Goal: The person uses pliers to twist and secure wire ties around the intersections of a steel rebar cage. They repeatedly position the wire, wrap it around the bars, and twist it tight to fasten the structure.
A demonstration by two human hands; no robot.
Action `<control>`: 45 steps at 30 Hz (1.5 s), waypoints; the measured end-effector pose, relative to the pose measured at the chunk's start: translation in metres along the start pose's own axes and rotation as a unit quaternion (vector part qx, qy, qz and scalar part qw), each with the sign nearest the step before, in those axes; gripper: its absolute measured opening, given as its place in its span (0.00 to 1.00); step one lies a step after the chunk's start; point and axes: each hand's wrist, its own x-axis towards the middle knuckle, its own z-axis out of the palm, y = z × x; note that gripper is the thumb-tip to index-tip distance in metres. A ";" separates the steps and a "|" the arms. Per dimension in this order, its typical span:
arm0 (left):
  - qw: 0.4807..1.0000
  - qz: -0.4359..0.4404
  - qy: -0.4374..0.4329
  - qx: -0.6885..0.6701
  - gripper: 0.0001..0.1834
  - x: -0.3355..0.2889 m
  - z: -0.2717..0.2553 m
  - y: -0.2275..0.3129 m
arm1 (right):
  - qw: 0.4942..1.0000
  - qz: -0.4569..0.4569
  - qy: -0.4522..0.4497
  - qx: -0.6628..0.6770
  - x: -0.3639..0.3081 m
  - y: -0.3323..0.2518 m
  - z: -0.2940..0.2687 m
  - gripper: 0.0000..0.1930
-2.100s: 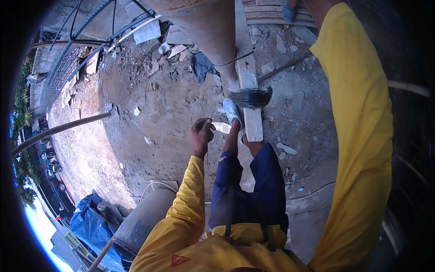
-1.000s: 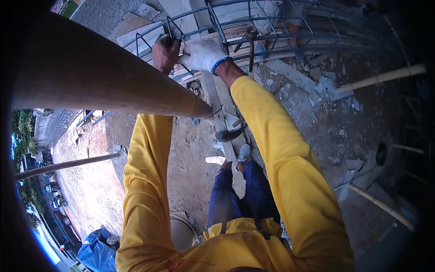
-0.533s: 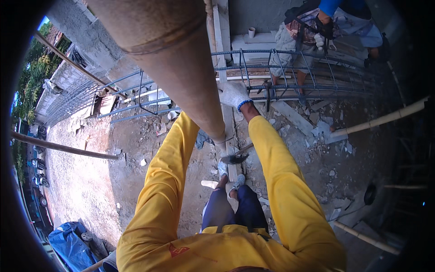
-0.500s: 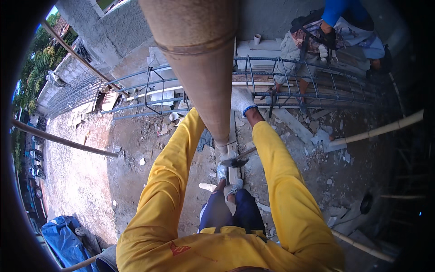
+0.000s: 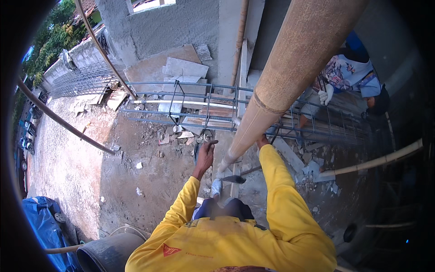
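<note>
A thick bamboo pole (image 5: 272, 97) slants from the upper right down to the ground by my feet. My right hand (image 5: 263, 141) is wrapped round the pole from its right side. Most of that hand is hidden behind the pole; pale fingertips seem to show past its left edge. My left hand (image 5: 205, 158) is held off to the left of the pole, bare and apart from it, with fingers stretched out and nothing seen in them. A dark-headed tool (image 5: 234, 179) with a thin handle is beside the pole's foot.
A rebar cage (image 5: 208, 106) stretches across in front of me. Beyond it, at the right, another person (image 5: 346, 72) in white gloves bends low. Thinner poles (image 5: 376, 158) jut in from both sides. Rubble litters the ground; a grey bucket (image 5: 111, 251) stands at lower left beside a blue tarp (image 5: 43, 226).
My left hand, half a second ago raised beside the pole and hidden, is now lower and apart from it. The pole's upper part has swung to the right in view, my right hand still on it.
</note>
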 end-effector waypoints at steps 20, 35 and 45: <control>0.883 -0.344 -0.009 -0.320 0.15 0.039 0.050 -0.038 | 0.999 -0.025 0.020 0.044 0.015 0.007 0.012 0.22; 0.823 -0.376 -0.015 -0.426 0.13 0.110 0.076 -0.043 | 0.984 -0.052 0.144 0.092 0.034 -0.038 -0.039 0.16; 0.844 -0.345 -0.064 -0.407 0.15 0.120 0.074 -0.044 | 0.982 -0.069 0.084 0.153 0.068 -0.060 -0.025 0.15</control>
